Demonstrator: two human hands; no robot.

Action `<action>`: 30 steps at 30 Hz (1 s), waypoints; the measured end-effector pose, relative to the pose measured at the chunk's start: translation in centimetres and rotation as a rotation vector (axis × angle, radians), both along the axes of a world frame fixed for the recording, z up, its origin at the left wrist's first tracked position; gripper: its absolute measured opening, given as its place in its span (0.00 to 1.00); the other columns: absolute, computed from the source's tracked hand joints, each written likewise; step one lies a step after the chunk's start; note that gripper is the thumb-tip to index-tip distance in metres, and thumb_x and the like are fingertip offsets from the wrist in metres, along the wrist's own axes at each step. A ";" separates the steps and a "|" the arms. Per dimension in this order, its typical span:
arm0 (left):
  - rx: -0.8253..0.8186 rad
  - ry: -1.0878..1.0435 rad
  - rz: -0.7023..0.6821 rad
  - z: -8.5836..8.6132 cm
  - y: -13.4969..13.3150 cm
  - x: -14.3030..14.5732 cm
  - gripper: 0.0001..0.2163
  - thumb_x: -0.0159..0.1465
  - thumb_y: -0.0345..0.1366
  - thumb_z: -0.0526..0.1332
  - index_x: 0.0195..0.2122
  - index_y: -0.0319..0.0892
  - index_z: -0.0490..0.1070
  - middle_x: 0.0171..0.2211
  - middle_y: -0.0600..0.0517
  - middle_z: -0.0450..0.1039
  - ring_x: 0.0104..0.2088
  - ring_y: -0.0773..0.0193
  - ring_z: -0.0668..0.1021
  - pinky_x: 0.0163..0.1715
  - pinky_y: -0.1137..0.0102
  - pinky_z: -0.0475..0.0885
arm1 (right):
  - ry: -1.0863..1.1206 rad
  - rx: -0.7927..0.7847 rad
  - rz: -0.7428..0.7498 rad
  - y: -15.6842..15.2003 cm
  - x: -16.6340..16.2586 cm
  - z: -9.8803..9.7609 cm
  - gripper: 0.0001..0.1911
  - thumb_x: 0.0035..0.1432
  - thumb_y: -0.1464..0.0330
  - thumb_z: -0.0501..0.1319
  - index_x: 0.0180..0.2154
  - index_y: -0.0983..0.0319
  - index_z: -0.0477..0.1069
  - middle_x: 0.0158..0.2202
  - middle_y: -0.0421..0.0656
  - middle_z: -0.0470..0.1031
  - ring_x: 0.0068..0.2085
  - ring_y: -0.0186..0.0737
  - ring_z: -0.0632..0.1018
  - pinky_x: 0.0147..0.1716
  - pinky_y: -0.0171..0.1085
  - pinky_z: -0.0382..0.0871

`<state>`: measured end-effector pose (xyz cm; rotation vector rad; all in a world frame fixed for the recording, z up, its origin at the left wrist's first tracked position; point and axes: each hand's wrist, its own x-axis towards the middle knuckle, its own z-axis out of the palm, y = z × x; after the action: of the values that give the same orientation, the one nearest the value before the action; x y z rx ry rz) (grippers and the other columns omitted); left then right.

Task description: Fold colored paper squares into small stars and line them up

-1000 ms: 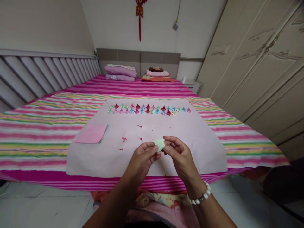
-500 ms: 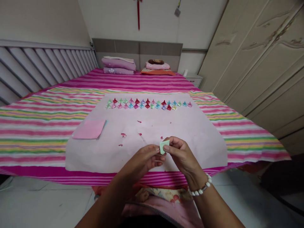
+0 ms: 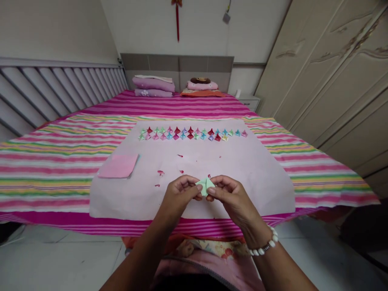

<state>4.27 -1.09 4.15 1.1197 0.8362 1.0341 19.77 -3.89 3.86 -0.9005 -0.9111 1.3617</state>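
Note:
A small pale green piece of folded paper (image 3: 206, 186) is held up between my two hands, a pointed corner facing away from me. My left hand (image 3: 182, 193) pinches its left side between thumb and fingers. On the other side, my right hand (image 3: 228, 191), with a white bead bracelet on its wrist, grips the right edge the same way. Both hands are over the near part of a large white sheet (image 3: 127, 202). Farther back on that sheet stand two rows of small folded paper pieces (image 3: 190, 134) in red, pink, green, blue and other colours.
A stack of pink paper (image 3: 119, 166) lies on the sheet's left side. Several dark red scraps (image 3: 161, 173) are scattered mid-sheet. Beneath everything is a bed with a striped cover (image 3: 45, 165); folded bedding (image 3: 154, 85) sits by the headboard. A wardrobe (image 3: 333, 81) stands at right.
The green paper was a flat square held mostly by my right hand; now both hands pinch it and it shows a pointed, creased shape. My left fingers have closed on it.

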 end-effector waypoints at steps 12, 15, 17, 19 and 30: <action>0.080 -0.018 -0.106 -0.2 0.2 0.0 0.04 0.57 0.29 0.62 0.32 0.42 0.76 0.21 0.57 0.72 0.25 0.72 0.74 0.29 0.76 0.68 | 0.019 -0.015 -0.069 -0.1 -0.5 0.5 0.04 0.40 0.73 0.68 0.24 0.62 0.77 0.17 0.37 0.74 0.18 0.31 0.74 0.21 0.30 0.67; 0.076 -0.017 -0.092 -0.5 0.2 0.0 0.04 0.57 0.28 0.62 0.30 0.42 0.76 0.22 0.57 0.72 0.25 0.71 0.74 0.29 0.75 0.68 | 0.003 0.002 -0.070 -0.1 -0.5 0.2 0.03 0.41 0.74 0.66 0.24 0.62 0.77 0.17 0.37 0.75 0.19 0.31 0.75 0.23 0.31 0.69; 0.075 0.008 -0.088 -0.4 0.3 0.0 0.04 0.57 0.29 0.61 0.29 0.42 0.75 0.22 0.57 0.72 0.25 0.71 0.74 0.29 0.75 0.68 | -0.048 0.029 -0.082 0.0 -0.5 0.0 0.04 0.42 0.75 0.65 0.25 0.62 0.77 0.17 0.38 0.75 0.20 0.32 0.75 0.24 0.31 0.69; 0.075 0.033 -0.086 -0.1 0.3 0.1 0.02 0.57 0.32 0.63 0.28 0.40 0.74 0.21 0.56 0.72 0.25 0.71 0.73 0.29 0.75 0.68 | -0.118 0.077 -0.111 0.0 -0.5 -0.1 0.05 0.43 0.75 0.65 0.25 0.61 0.77 0.18 0.37 0.75 0.20 0.32 0.76 0.24 0.31 0.70; 0.066 -0.009 -0.079 0.4 0.5 0.1 0.09 0.51 0.33 0.69 0.28 0.40 0.70 0.24 0.56 0.71 0.27 0.70 0.74 0.30 0.73 0.70 | -0.169 0.123 -0.013 -0.4 0.3 -0.3 0.13 0.48 0.68 0.70 0.38 0.60 0.76 0.27 0.40 0.78 0.27 0.36 0.79 0.31 0.36 0.73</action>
<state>4.34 -0.63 4.52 1.1938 0.7498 1.0061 20.09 -4.32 3.59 -0.9350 -1.1041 1.2181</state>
